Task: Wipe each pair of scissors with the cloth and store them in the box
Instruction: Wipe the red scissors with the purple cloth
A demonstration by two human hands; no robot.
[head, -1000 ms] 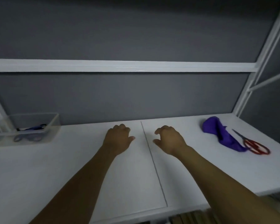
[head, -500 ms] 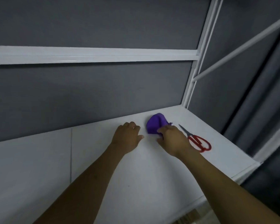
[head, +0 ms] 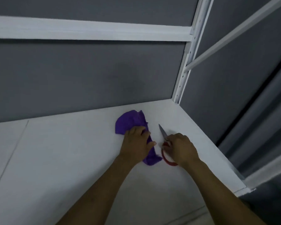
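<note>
Both hands were near the far right corner of the white desk (head: 71, 159): my left hand (head: 136, 144) curled its fingers onto the crumpled purple cloth (head: 130, 121), and my right hand (head: 181, 149) gripped the red-handled steel scissors (head: 162, 132) by the handles.

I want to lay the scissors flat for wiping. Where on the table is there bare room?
Bare: the wide stretch of table left of the cloth, across the seam, and the near patch in front of the cloth. Crowded: toward the right edge, where the left hand grips the cloth and the right hand holds the scissors close beside it.
</note>
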